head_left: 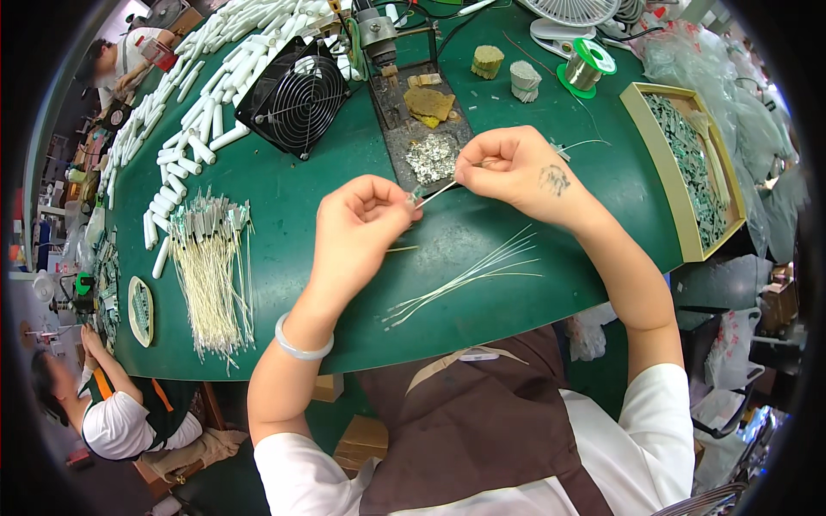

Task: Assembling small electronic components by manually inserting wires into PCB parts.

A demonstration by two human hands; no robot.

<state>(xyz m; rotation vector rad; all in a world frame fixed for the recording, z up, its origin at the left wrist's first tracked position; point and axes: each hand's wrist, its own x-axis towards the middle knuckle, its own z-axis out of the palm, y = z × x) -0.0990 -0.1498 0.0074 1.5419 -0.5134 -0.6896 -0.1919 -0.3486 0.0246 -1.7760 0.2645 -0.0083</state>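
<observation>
My left hand [354, 230] is closed in a pinch on a small green circuit board [416, 195], mostly covered by the fingertips. A thin white wire [437, 194] runs from there to my right hand [520, 176], whose thumb and fingers are closed on it. Both hands are raised over the green table [551, 275], just in front of a dark metal tray [394, 129] with silvery solder scraps [432, 158]. Several loose pale wires [469, 275] lie fanned out below my hands. At left rests a thick bundle of wires [211, 297] with small boards at their far ends.
A black fan [297, 96] stands beside piled white tubes [206, 112]. Behind the tray is a clamped soldering tool [377, 39]. A solder spool [587, 67] and a yellow box of boards [684, 172] are at right. Another person [120, 404] works at left.
</observation>
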